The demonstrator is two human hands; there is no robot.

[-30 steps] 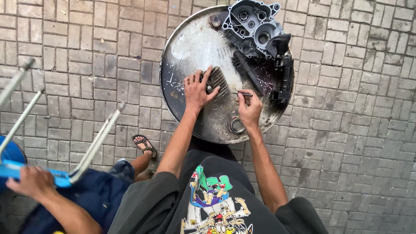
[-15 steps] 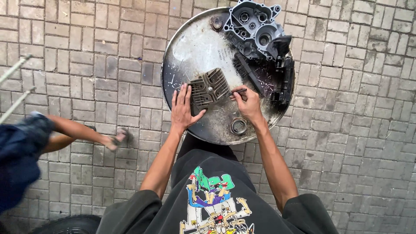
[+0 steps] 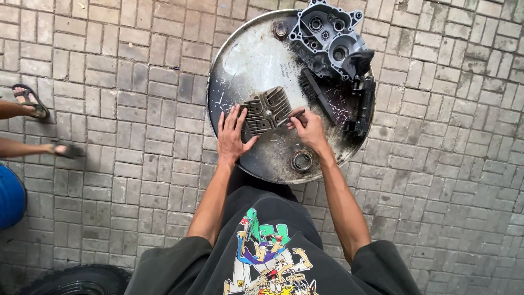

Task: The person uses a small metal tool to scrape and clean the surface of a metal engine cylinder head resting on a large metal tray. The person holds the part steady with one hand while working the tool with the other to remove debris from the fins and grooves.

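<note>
On the drum top, head view, I'm seeing the left hand (image 3: 232, 135) lying flat and spread, fingers pressing the near-left edge of the finned cylinder head (image 3: 266, 111), not wrapped round it. The right hand (image 3: 307, 128) is pinching a thin dark tool (image 3: 295, 115), maybe a pick or small brush, I can't tell which, with its tip touching the head's right edge. Since half a second ago the finned part has been turning and sliding, so it's now sitting between both hands, and the left hand has gone from beside it to on it; I'm judging scraping or cleaning is starting. Beyond the right hand a black brush (image 3: 316, 95) and an engine crankcase (image 3: 327, 35) are lying; a round bung ring (image 3: 301, 160) is sitting just near the right wrist. The drum rim (image 3: 215, 71) is showing bare. Far left of the left hand, someone's sandalled feet (image 3: 33, 104) are standing where an arm was reaching.
</note>
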